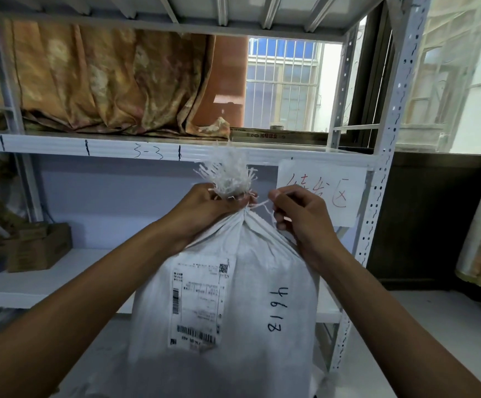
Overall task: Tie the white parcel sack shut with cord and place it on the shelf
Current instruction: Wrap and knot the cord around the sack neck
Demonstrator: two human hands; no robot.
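Note:
The white parcel sack (262, 282) stands upright in front of me, with a shipping label and black handwritten numbers on its side. Its neck is gathered into a frayed tuft (230, 176). My left hand (204, 209) squeezes the gathered neck from the left. My right hand (296, 214) pinches a thin white cord (259, 204) that runs from the neck to my fingers. The white metal shelf (61, 278) is just behind the sack.
A brown cardboard box (36, 245) sits on the lower shelf at left. The upper shelf beam (90, 147) is marked "3-3" and holds draped orange fabric (104, 81). A handwritten paper sign (322, 193) hangs by the right upright (377, 225). A window is behind.

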